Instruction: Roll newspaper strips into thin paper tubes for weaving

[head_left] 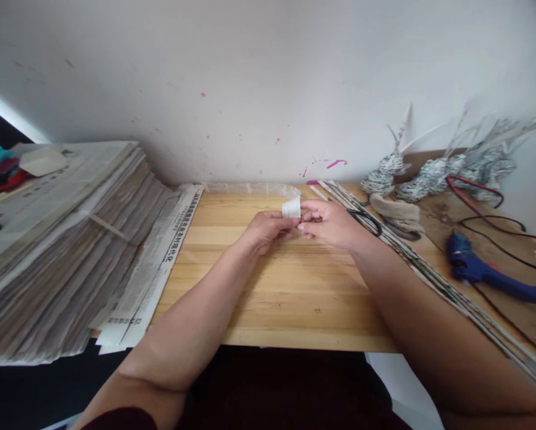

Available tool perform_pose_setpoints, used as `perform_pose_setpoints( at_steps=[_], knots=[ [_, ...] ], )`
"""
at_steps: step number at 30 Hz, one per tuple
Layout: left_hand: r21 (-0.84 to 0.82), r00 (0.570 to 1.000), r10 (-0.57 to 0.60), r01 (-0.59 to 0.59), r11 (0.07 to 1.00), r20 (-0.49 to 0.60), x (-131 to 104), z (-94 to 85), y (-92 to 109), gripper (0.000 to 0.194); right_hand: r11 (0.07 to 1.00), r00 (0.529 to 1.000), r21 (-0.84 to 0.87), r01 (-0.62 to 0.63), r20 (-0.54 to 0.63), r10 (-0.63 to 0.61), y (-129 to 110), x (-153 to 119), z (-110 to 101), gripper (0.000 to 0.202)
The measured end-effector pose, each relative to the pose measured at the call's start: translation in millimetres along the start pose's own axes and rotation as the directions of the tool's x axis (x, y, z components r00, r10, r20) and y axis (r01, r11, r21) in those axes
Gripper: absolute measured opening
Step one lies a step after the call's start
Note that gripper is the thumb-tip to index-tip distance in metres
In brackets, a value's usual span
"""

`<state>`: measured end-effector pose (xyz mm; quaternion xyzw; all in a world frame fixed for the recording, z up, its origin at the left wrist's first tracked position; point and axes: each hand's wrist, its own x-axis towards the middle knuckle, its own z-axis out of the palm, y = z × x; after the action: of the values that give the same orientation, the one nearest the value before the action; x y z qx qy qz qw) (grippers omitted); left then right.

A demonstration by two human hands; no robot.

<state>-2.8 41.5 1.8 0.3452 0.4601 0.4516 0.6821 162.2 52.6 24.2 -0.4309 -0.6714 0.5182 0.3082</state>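
A long strip of newspaper (250,188) runs along the back of the wooden table, and its right end curls over toward me between my hands. My left hand (268,230) is closed, with thumb and fingers pinching the lower edge of the curled end. Close against it, my right hand (329,223) is closed on the same end from the right, its fingertips almost meeting the left thumb. The exact grip under the fingers is partly hidden. Several thin rolled paper sticks (395,236) lie just right of my right hand, with dark-handled scissors (370,220) partly under them.
A tall newspaper stack (101,239) stands at left, beside cut newspaper sheets (171,239). At right lie a blue glue gun (496,278), a cord (465,197), a greyish cloth (397,215) and several woven paper pieces (382,174). A white wall (259,89) rises behind.
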Motion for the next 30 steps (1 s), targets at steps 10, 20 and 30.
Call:
perform_pose_setpoints(
  at_steps=[10,20,30],
  knots=[
    [-0.18,0.995,-0.027,0.009,0.984,-0.099,2.9,3.2,2.0,0.005,0.879,0.949,-0.454,0.15,-0.183,-0.257,4.0,-1.7,2.2,0.024],
    [-0.238,0.987,-0.074,0.039,0.97,-0.14,2.4,4.9,5.3,0.007,0.687,0.911,-0.681,0.255,-0.07,-0.407,4.3,-4.4,1.1,0.006],
    [-0.29,0.988,-0.065,0.021,0.957,-0.143,2.1,5.8,5.3,0.005,0.759,0.936,-0.628,0.174,-0.134,-0.325,-0.3,-5.7,3.7,0.011]
  ],
)
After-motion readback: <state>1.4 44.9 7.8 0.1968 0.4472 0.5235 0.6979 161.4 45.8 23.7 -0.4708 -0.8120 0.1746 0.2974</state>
